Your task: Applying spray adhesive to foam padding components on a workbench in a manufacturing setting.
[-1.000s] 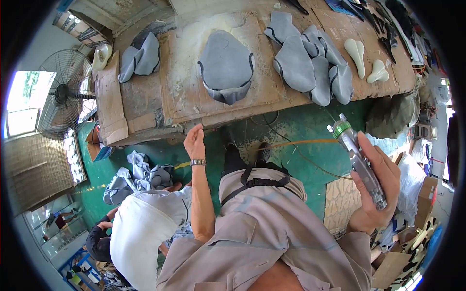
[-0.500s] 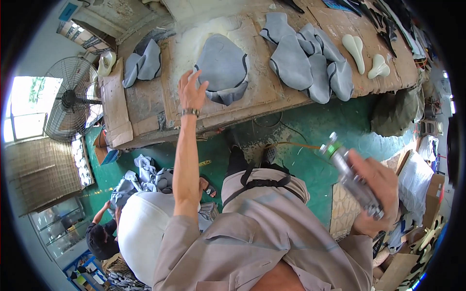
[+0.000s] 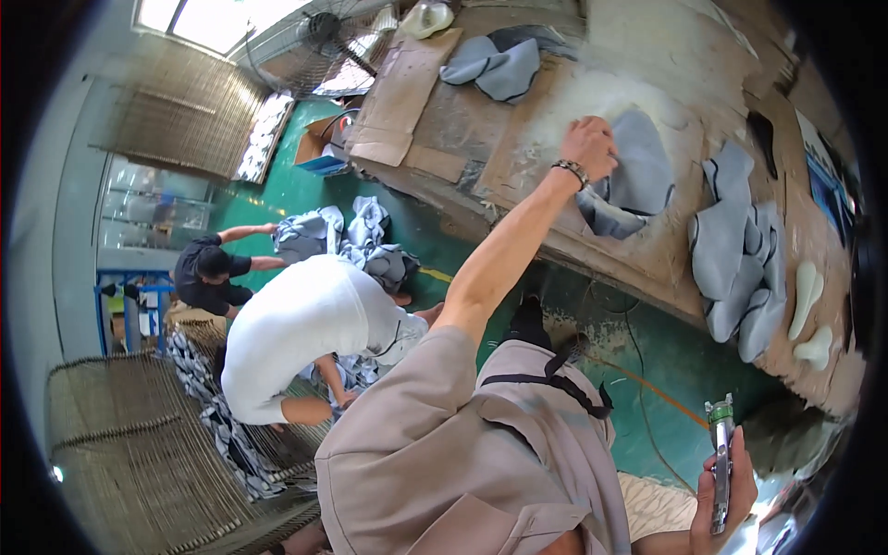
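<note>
On the pale, dusted patch of the workbench lies a grey fabric saddle cover (image 3: pixel 643 162) with dark edging, its near end folded up. My left hand (image 3: pixel 589 146) reaches across to its left edge, the fingers curled in and closed on the fabric; the fingertips are partly hidden. Low at the right, away from the bench, my right hand (image 3: pixel 731 490) grips a silver spray gun (image 3: pixel 721 435) with a green ring, held upright. An orange hose (image 3: pixel 647 384) runs across the floor near it.
More grey covers (image 3: pixel 731 245) lie on the bench's right, beside cream saddle shapes (image 3: pixel 807 296). Another grey cover (image 3: pixel 504 69) lies at the left. Two people, one in a white shirt (image 3: pixel 301 324) and one in dark clothes (image 3: pixel 208 273), bend over grey fabric (image 3: pixel 365 231) on the left.
The view has swung left. My left hand has closed on the cover's edge, and that side looks drawn inward. My right hand with the spray gun has gone lower, the gun now upright.
</note>
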The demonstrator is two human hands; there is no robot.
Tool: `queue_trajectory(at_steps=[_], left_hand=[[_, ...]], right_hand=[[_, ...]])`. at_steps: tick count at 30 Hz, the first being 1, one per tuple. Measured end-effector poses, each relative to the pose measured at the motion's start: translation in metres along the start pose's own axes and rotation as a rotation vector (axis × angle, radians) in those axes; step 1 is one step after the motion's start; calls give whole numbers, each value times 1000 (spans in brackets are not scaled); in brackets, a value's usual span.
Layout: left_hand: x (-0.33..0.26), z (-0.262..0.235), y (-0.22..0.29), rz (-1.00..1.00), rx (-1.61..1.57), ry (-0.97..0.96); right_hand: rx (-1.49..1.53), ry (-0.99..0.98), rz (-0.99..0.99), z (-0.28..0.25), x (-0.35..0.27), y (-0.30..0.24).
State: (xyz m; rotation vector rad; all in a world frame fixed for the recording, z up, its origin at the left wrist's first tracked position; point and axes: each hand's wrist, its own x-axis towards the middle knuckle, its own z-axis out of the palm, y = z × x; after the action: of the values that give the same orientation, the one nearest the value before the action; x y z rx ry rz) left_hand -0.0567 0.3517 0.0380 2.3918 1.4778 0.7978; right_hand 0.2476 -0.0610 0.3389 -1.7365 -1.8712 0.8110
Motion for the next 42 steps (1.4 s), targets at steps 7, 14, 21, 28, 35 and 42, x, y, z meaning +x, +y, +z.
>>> queue_trajectory(at_steps=[7, 14, 21, 28, 35, 42], left_hand=[[5, -3, -10, 67, 135, -71], [57, -75, -10, 190, 7, 156], [106, -202, -98, 199, 23, 37], [157, -278, -275, -129, 334, 93], [146, -286, -418, -149, 563, 525], [46, -148, -555, -721, 572, 192]], right_hand=[[89, -42, 119, 10, 25, -17], [18, -4, 57, 26, 59, -35], [45, 20, 84, 62, 104, -63], [88, 5, 175, 96, 157, -89], [97, 11, 272, 126, 211, -113], [92, 37, 347, 136, 235, -131]])
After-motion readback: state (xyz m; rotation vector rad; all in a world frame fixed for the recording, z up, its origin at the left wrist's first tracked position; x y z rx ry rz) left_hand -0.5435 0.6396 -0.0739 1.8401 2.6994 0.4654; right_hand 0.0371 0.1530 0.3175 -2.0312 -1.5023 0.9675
